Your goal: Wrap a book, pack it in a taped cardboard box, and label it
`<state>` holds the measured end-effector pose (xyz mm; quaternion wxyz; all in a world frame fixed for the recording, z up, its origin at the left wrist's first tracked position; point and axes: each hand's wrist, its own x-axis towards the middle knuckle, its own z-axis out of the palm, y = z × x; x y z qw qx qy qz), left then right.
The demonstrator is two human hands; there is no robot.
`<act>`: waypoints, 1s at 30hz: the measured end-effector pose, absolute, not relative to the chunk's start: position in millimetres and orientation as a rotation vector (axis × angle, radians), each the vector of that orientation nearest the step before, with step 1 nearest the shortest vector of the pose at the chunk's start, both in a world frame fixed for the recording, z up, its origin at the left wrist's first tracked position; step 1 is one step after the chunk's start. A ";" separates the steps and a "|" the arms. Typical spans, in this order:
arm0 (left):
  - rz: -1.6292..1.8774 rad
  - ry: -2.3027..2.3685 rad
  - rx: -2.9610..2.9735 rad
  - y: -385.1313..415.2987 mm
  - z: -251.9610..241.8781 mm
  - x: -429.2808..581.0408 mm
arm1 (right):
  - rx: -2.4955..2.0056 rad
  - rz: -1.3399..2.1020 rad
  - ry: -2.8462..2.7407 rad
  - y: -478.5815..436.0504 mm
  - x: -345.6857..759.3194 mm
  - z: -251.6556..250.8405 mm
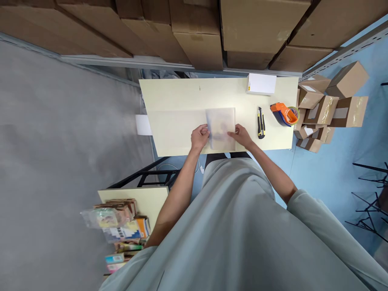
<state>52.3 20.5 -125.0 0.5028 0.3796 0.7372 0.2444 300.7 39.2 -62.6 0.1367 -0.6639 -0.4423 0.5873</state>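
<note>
A flat, book-sized thing [222, 127] lies on the pale table under a whitish, see-through wrapping sheet. Its pale, bluish cover shows dimly through the layer. More of the thin wrapping sheet [178, 127] seems to stretch flat over the table to the left. My left hand [200, 137] is closed at the left edge of the wrapped thing, its fingers pinching the sheet there. At the right edge, my right hand [240, 136] grips the wrapped thing, with the thumb on top and the fingers curled at the side.
Right on the table [169, 93] are a yellow-black utility knife [261, 123], an orange tape dispenser [285, 114] and a white box [261, 84]. Cartons [197, 44] fill a shelf above the far edge. Small boxes [321, 109] are piled at right; a side table [153, 198] holds packaged goods.
</note>
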 end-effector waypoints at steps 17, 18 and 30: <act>0.478 1.740 1.481 37.7 -132.5 65.1 | -2.590 0.624 -1.586 35.2 392.6 -80.9; 0.506 1.758 1.534 43.9 -134.4 57.2 | -2.606 0.623 -1.574 35.1 389.9 -85.5; 0.555 1.605 1.807 68.5 -176.0 28.9 | -2.236 0.554 -1.632 9.6 272.6 -72.4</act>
